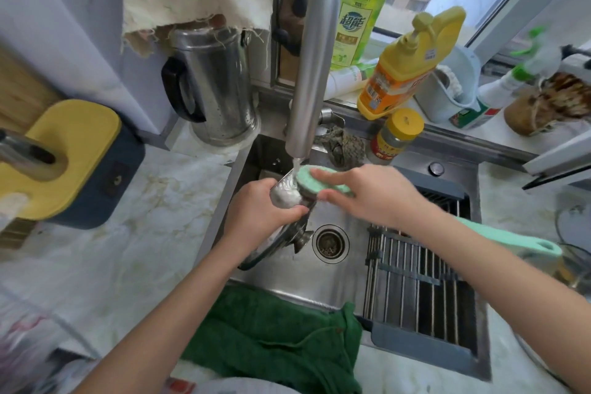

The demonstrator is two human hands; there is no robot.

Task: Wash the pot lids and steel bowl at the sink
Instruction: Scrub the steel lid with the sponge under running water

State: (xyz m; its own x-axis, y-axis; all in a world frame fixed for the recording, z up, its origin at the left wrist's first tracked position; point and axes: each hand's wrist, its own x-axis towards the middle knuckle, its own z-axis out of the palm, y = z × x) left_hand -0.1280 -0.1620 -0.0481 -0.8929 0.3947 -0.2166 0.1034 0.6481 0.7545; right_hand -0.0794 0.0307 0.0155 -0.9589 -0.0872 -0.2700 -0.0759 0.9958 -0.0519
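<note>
Fingers (297,209) of the left hand (259,208) are curled round a small shiny piece that looks to be the steel bowl (286,195). They hold it tilted above the left part of the sink (319,301), directly under the tap (313,57). From the head camera, the only view, a thin stream of water (295,166) runs onto the bowl. The right hand (361,195) pinches a green sponge (315,181), with its long fingers (326,173) laid along the top and the thumb underneath, and the sponge's far end presses against the bowl. Beneath the left wrist a pot lid (297,235) leans in the sink, its knob turned toward the drain (331,243). A wire rack (415,281) spans the right side of the sink, and a dark green towel (271,339) hangs over the front edge. Two soap bottles, one yellow (406,64) and one green (361,6), stand on the sill behind the tap, and a marbled counter (144,233) lies to the left. By my reading the job is partway through: the bowl is being scrubbed and rinsed at once. The lid lying in the sink looks not yet washed, though I cannot tell for sure. Only one lid shows plainly, and any others are out of sight, so the lids seem to be most of what is left.
</note>
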